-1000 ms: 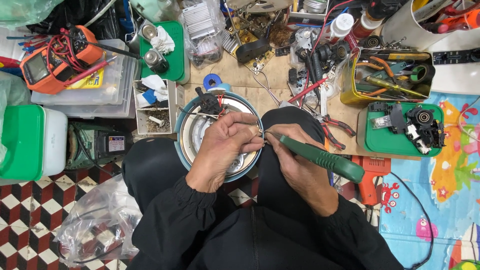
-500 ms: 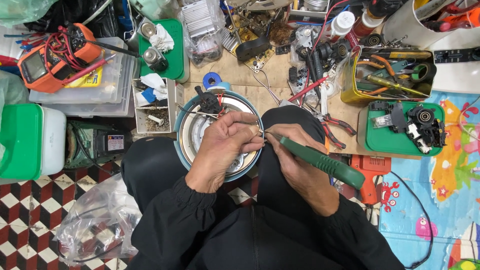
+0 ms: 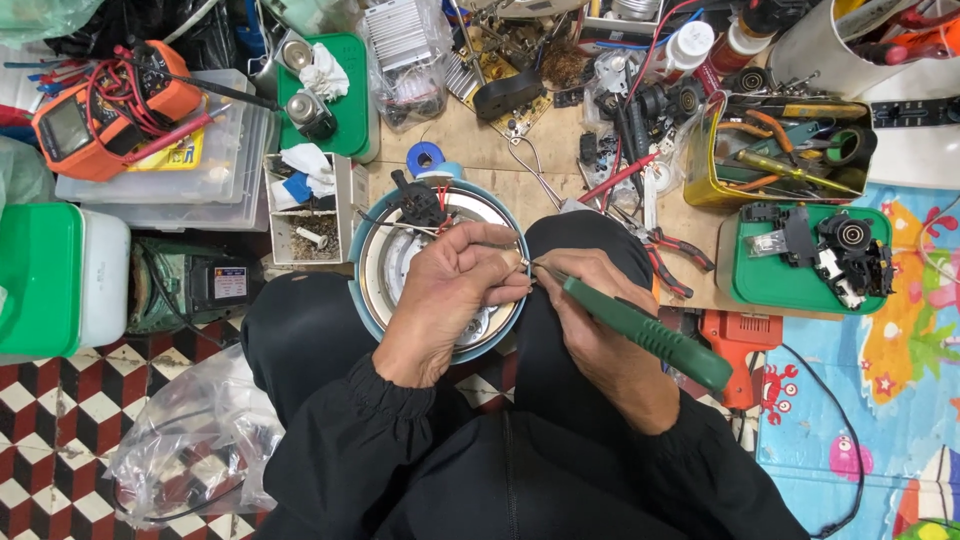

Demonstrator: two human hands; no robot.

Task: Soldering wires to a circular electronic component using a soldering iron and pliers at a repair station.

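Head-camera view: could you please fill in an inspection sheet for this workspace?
Surface: bare wooden board, crowded along its far edge.
Job's things: round metal appliance base with blue rim on the lap; green-handled soldering iron.
Clutter: orange multimeter, yellow tool tin, green tray of black parts, red-handled pliers.
Grips: left hand pinches a thin wire; right hand holds the iron.
Cables: black cord over the mat.
Surroundings: red-and-white chequered floor, colourful play mat.

The light is bright and even, coming from above; shadows are soft and short; the picture is sharp, edges slightly bent.
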